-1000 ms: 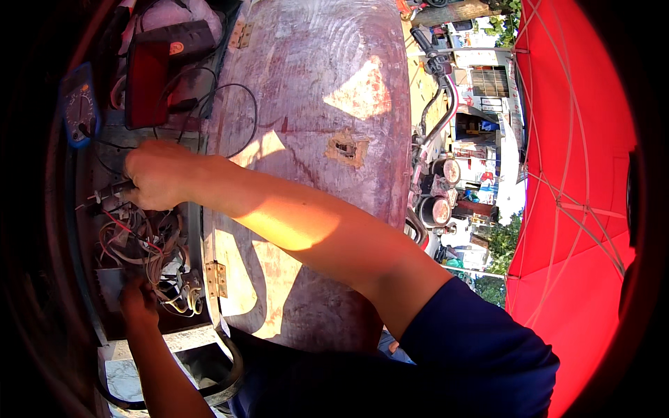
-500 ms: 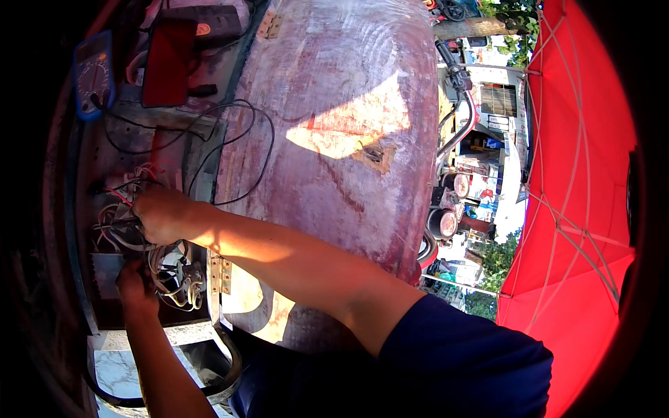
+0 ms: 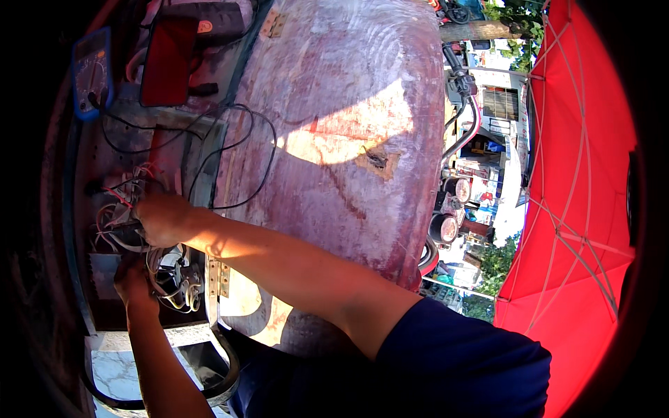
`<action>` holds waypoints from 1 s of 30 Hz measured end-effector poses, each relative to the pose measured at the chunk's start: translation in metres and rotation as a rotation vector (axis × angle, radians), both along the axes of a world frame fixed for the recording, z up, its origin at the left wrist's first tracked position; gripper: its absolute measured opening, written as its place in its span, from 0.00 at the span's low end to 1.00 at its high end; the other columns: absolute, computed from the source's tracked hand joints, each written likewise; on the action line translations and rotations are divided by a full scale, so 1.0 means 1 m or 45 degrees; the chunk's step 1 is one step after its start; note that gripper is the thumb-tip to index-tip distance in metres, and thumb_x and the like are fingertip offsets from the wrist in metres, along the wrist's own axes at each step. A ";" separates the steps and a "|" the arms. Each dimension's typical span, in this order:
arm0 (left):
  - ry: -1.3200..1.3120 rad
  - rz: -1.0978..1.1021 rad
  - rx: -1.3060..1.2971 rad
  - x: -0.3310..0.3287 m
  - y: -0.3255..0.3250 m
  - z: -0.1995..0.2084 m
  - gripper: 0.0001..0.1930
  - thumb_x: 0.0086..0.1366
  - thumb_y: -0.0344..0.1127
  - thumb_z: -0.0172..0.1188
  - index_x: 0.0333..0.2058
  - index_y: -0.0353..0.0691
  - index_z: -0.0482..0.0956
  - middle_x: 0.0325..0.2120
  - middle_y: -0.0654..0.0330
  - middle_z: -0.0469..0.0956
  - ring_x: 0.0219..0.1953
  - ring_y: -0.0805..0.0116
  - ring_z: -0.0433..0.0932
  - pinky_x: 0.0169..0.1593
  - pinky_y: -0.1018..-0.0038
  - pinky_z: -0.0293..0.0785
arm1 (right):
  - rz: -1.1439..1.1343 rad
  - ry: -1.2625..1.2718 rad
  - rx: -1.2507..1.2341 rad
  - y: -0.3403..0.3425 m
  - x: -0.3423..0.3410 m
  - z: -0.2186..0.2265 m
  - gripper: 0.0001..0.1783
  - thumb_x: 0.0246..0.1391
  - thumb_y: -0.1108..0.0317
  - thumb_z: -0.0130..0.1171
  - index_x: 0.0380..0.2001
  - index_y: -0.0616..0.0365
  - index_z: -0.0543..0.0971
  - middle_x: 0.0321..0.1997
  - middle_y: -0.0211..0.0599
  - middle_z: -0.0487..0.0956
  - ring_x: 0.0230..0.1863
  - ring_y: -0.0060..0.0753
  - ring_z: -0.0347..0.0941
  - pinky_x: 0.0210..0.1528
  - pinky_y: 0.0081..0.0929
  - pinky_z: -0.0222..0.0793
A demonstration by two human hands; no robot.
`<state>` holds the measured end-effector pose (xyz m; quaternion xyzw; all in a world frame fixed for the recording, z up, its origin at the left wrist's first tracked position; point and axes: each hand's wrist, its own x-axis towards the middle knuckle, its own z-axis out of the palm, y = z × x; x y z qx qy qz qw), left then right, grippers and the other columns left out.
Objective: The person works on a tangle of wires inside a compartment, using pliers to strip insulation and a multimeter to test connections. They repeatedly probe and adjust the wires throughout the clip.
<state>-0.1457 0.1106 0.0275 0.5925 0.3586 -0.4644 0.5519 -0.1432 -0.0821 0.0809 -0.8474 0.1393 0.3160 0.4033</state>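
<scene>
Both my hands are inside a shallow open compartment at the left, among a tangle of wires (image 3: 182,287). My right hand (image 3: 162,219) is closed at the upper part of the tangle, where red and white wires (image 3: 120,197) come out beside its fingers. Just below it, my left hand (image 3: 132,280) is curled with its fingers closed at the wires. Its fingertips lie in shadow, so what is pinched there cannot be made out. A blue-edged multimeter (image 3: 91,64) lies beyond the hands, with black test leads (image 3: 129,151) looping toward the compartment.
A dark flat phone-like device (image 3: 167,64) lies beside the multimeter, near a dark case (image 3: 209,26). A large worn panel (image 3: 327,90) with hinges (image 3: 224,279) fills the middle. To the right are handlebars (image 3: 461,83) and a red canopy (image 3: 578,139). A curved black bar (image 3: 233,362) runs below.
My left hand has moved up slightly, closer to my right hand. The right hand stays nearly in place at the wires. The whole view has shifted a little.
</scene>
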 end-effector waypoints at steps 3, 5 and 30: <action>0.081 0.131 -0.164 0.000 0.006 -0.007 0.10 0.57 0.26 0.55 0.38 0.42 0.78 0.23 0.70 0.72 0.23 0.80 0.66 0.29 0.82 0.64 | -0.034 -0.041 -0.013 -0.001 -0.001 -0.004 0.16 0.38 0.69 0.58 0.35 0.59 0.81 0.36 0.52 0.80 0.41 0.53 0.77 0.44 0.43 0.72; 0.109 0.186 -0.220 -0.002 0.011 -0.014 0.09 0.58 0.26 0.54 0.38 0.43 0.78 0.23 0.71 0.71 0.22 0.81 0.64 0.29 0.82 0.65 | -0.019 -0.026 -0.031 -0.003 0.000 -0.001 0.15 0.39 0.70 0.58 0.35 0.59 0.81 0.36 0.52 0.80 0.41 0.53 0.77 0.44 0.43 0.72; 0.128 0.403 -0.400 0.005 0.009 0.004 0.04 0.63 0.37 0.53 0.30 0.47 0.74 0.21 0.69 0.72 0.22 0.77 0.66 0.28 0.78 0.63 | -0.513 -0.263 0.285 -0.029 0.013 0.013 0.13 0.53 0.68 0.57 0.41 0.61 0.80 0.31 0.52 0.79 0.32 0.39 0.75 0.39 0.33 0.70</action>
